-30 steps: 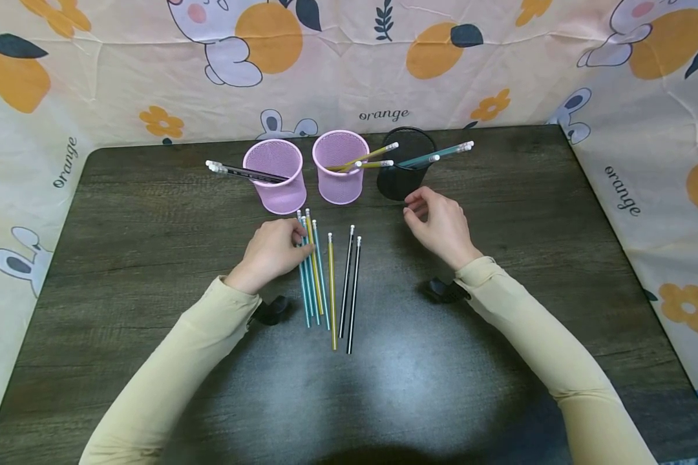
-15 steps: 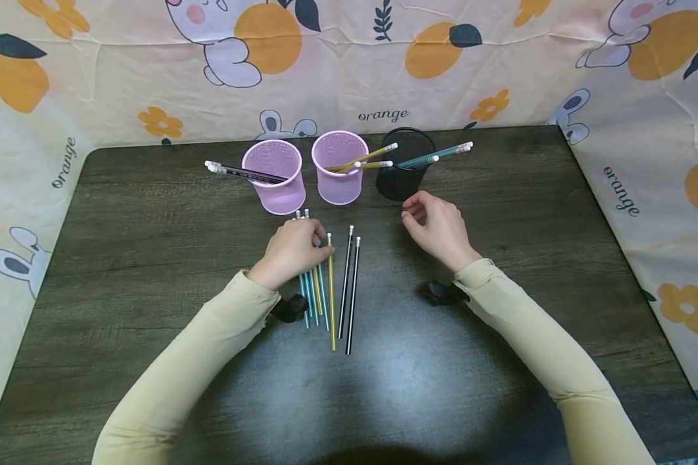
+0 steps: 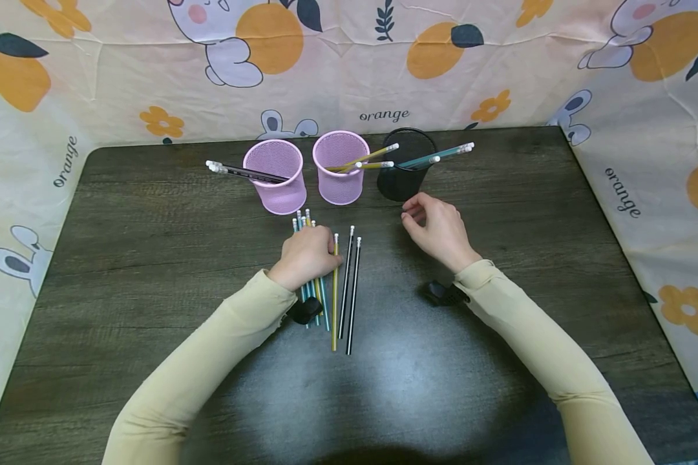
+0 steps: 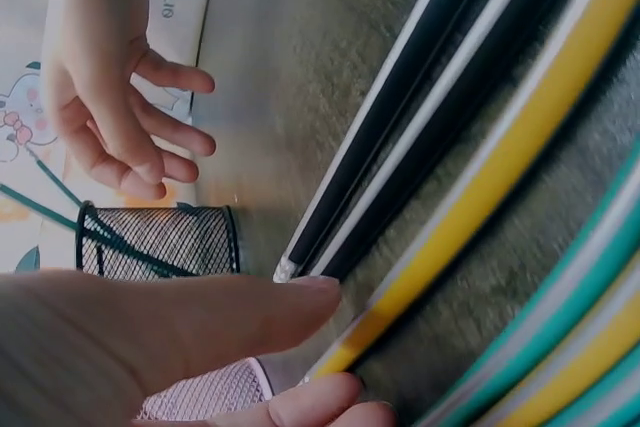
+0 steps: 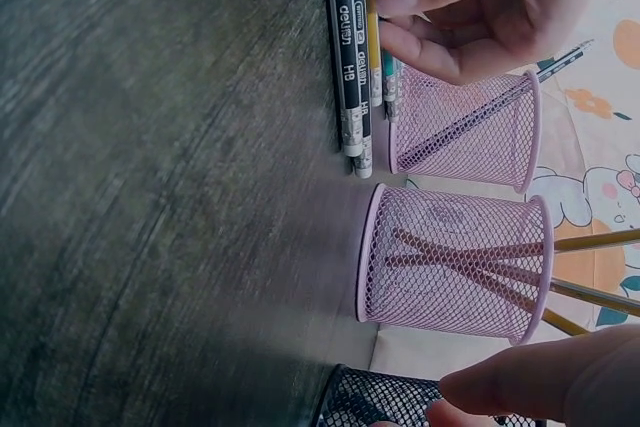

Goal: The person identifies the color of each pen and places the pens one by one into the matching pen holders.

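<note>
My left hand (image 3: 307,255) is over a row of pencils lying on the dark table. Its thumb and fingertips pinch a yellow pencil (image 3: 334,303) near the eraser end, which the left wrist view shows between them. To its right lie two black pencils (image 3: 346,284). Partly under the hand are several teal pencils (image 3: 325,303), with yellow among them. My right hand (image 3: 439,232) holds nothing, its fingers loosely bent, just in front of the black mesh cup (image 3: 395,185).
At the back, the left pink mesh cup (image 3: 282,197) has black pencils leaning out leftward. The middle pink cup (image 3: 340,188) bears yellow pencils (image 3: 375,154). Teal pencils (image 3: 444,154) lean out of the black cup. A patterned cloth (image 3: 337,77) rises behind the table edge.
My left hand has moved rightward from the teal pencils to the yellow pencil, whose eraser end has shifted slightly right. The right hand has stayed almost still.
</note>
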Tool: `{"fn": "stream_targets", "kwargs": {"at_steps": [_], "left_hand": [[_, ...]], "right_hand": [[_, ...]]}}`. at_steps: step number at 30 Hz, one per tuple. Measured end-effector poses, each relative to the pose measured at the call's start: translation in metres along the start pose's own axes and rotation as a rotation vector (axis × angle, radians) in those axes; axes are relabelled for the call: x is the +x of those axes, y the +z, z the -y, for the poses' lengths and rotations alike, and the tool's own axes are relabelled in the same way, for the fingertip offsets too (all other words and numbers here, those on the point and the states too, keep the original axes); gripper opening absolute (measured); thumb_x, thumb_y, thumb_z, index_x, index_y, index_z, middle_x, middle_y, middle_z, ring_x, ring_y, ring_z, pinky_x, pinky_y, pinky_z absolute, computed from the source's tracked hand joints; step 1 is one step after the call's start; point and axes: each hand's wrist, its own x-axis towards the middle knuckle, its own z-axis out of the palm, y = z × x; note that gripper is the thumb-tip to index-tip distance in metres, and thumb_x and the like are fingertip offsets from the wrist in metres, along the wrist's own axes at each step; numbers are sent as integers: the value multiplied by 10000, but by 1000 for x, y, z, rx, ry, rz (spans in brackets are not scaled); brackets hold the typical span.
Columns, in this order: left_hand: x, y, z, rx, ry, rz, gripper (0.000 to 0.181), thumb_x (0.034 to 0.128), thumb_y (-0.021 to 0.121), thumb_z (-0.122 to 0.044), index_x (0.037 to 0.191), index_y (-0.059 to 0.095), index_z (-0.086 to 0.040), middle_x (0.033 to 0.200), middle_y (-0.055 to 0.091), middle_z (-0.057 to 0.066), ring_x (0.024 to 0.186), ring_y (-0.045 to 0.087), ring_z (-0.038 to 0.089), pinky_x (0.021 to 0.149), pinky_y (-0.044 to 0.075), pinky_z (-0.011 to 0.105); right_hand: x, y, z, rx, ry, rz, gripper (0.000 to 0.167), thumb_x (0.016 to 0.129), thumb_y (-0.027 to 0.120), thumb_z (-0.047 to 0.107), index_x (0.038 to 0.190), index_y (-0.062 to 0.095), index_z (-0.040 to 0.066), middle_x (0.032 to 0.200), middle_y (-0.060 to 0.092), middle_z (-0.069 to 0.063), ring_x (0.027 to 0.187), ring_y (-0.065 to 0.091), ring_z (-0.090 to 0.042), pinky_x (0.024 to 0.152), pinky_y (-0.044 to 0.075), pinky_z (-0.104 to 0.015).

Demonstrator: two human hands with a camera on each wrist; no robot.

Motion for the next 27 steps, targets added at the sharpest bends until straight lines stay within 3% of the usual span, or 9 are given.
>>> {"fn": "stream_targets", "kwargs": {"at_steps": [4, 27], "left_hand": [[2, 4, -1, 10, 3, 11, 242, 779, 725, -280, 660, 558, -152, 686, 563, 11, 686, 573, 219, 518, 412, 366], [0, 13, -1, 23, -3, -9, 323, 817, 704, -322, 606, 520, -162, 666, 566, 19, 697, 604, 242, 541, 451, 400]], "right_hand": [[0, 1, -1, 1, 3, 7, 182, 918, 575, 176, 1037, 653, 62, 976, 704, -106, 872, 668, -248, 763, 470, -446], [-1, 2, 0, -4, 2, 31, 192, 920, 569, 180, 1037, 653, 53, 972, 705, -108, 870, 669, -248, 759, 480, -442]]}}
